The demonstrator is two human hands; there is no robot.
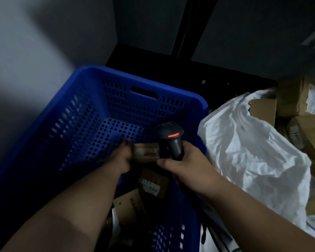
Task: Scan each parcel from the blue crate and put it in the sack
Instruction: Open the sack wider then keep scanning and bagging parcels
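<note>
A perforated blue crate [91, 113] fills the left and middle of the view. Inside it, my left hand [123, 158] grips a small brown cardboard parcel [146, 151] with a label, held above the crate floor. My right hand [182, 163] grips the handle of a black barcode scanner [169, 137]; its red light glows and its head points down over the parcel. Lower in the crate lie more brown parcels [153, 184], partly hidden by my arms. The white sack [253, 148] stands open to the right of the crate.
Cardboard boxes [298, 99] are stacked behind and to the right of the sack. A grey wall rises at the left and a dark shelf post [187, 26] stands behind the crate. The scene is dim.
</note>
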